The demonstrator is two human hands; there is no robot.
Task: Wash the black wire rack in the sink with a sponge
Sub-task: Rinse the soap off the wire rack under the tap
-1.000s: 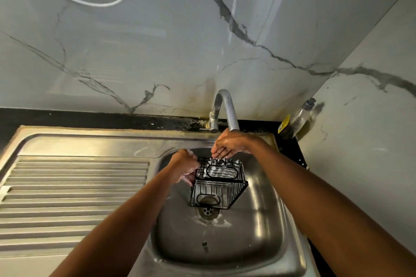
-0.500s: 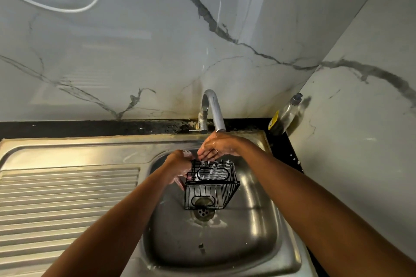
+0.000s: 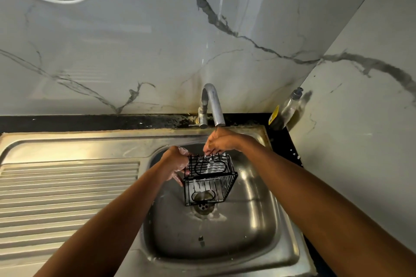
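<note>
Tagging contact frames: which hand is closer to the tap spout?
The right hand, just below the tap spout, touching the rack's far top edge. The left hand grips the rack's left side, farther from the tap.
</note>
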